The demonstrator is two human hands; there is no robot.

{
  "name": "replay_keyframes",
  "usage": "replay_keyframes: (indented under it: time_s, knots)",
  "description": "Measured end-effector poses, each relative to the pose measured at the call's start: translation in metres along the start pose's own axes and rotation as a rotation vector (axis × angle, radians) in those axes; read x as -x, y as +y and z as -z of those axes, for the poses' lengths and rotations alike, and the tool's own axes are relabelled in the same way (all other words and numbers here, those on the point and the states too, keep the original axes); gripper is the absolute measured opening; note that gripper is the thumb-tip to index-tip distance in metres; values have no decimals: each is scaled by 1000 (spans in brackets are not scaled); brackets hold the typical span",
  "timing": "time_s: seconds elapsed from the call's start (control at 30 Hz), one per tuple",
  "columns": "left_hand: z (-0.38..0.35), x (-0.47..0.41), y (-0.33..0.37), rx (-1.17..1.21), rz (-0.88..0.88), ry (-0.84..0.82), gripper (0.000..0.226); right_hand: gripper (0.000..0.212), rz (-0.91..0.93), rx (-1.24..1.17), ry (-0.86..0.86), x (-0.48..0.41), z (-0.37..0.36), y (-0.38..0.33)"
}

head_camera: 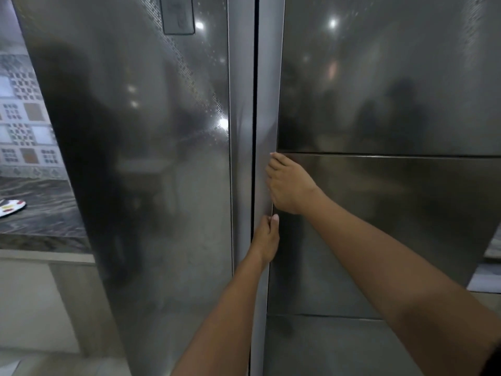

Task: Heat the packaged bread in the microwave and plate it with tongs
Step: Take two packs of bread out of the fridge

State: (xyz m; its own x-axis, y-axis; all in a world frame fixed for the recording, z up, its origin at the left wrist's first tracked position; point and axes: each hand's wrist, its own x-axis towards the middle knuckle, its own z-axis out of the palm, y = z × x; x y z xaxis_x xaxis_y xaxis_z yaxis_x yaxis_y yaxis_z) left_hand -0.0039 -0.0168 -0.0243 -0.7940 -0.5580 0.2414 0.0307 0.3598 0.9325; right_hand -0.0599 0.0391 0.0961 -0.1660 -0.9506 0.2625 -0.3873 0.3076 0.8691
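Note:
A tall steel side-by-side fridge fills the view, both doors closed. My right hand (288,183) curls around the inner edge of the right fridge door (379,90) at the centre seam. Just below it, my left hand (267,238) grips the same edge, thumb on the door's front. The left fridge door (149,131) carries a small panel near its top. No packaged bread, microwave, plate or tongs are in view.
A dark marbled counter (40,218) runs off to the left of the fridge, with a white, red and yellow object (12,207) lying on it. Patterned tiles (24,126) cover the wall behind it. Pale cabinet fronts sit below the counter.

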Motion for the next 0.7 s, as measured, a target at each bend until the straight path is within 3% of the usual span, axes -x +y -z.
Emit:
replay_keyframes:
  time_s: [0.13, 0.3, 0.47, 0.7]
  knots:
    - [0, 5, 1, -6, 9, 18, 16, 52, 4, -15, 0, 5, 4, -2]
    - [-13, 40, 3, -74, -38, 140, 26, 54, -47, -234, 185, 35, 15, -5]
    - [-30, 90, 10, -163, -129, 294, 26, 43, -80, -271, 340, 81, 32, -5]
    - [-47, 173, 28, -318, -261, 273, 25, 37, -85, -363, 438, 168, 65, 1]
